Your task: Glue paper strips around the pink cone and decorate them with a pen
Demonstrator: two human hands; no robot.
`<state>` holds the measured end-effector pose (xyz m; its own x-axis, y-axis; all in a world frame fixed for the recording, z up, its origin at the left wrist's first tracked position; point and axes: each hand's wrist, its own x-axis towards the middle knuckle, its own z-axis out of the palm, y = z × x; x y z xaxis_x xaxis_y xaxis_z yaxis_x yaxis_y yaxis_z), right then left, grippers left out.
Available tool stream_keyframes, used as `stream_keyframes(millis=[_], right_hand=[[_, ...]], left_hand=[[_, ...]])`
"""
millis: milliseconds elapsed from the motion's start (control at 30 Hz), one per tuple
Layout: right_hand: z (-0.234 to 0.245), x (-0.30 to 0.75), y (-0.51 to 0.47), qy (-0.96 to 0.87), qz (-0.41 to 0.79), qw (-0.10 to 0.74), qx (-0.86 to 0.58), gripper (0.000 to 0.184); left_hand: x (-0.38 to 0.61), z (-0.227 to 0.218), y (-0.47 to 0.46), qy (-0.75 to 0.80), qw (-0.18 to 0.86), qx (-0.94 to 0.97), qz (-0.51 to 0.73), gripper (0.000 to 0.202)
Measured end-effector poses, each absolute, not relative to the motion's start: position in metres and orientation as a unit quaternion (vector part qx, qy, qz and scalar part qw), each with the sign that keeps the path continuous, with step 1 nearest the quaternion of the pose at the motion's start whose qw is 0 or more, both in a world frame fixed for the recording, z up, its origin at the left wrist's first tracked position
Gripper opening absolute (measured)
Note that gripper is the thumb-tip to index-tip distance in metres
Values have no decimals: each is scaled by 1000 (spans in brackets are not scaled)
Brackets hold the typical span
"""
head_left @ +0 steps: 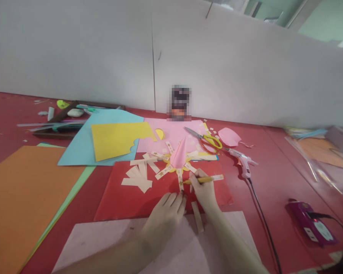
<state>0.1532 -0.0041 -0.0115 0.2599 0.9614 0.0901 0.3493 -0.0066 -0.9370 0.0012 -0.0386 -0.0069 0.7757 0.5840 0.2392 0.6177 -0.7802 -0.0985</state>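
Observation:
A pink paper cone (179, 153) stands on a yellow petal-edged base (168, 167), with cream paper strips radiating from it. Several strips bear letters and brown stars. My right hand (202, 192) is closed around a golden-brown marker (203, 180), its tip at the star on the strip (180, 176) that points toward me. My left hand (168, 209) lies flat with fingers stretched out, fingertips at the near end of that strip. Left of the cone, loose cream strips (137, 182) lie in a pile on a red sheet (111, 201). Another strip (197, 217) rests below my right hand.
Scissors (211, 141) lie beyond the cone. A pink glue gun (242, 161) sits to the right, its cord running toward me. A purple power strip (311, 222) is far right. Coloured sheets, including orange (25, 190) and yellow (114, 140), cover the left. A white partition (74, 49) stands behind.

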Motion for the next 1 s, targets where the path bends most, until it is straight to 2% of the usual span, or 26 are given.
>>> stream_keyframes(millis=[367, 667, 1000], right_hand=[[-14, 153, -5, -532, 311, 474, -629, 32], [-13, 150, -6, -524, 358, 466, -616, 32], [-15, 153, -4, -526, 314, 467, -637, 32]], left_hand=[[1, -8, -39, -325, 94, -936, -95, 29], [2, -9, -40, -326, 80, -937, -93, 28], [2, -7, -39, -323, 102, -937, -90, 33]])
